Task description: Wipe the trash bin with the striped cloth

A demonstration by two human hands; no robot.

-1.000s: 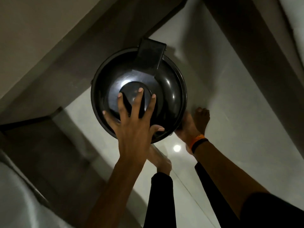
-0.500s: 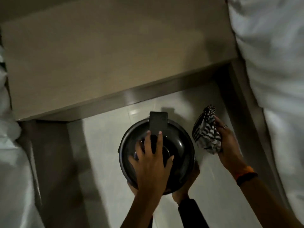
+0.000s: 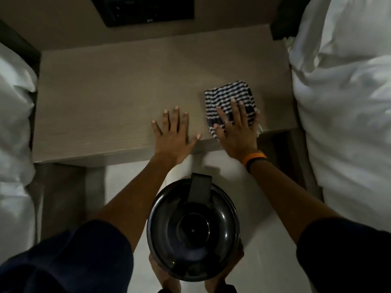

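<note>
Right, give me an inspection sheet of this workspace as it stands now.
Surface: wooden nightstand top, bare apart from the cloth and both hands.
Job's things: striped cloth lying on the nightstand near its front right corner; black trash bin on the pale floor in front of the nightstand, lid closed.
Clutter: nothing seen.
Grippers: left hand flat on the nightstand's front edge, fingers spread, empty; right hand pressed flat on the cloth, not closed around it.
Cables: nothing seen.
Surroundings: white bedding left and right; dark panel on the wall behind; bare feet beside the bin's base.
</note>
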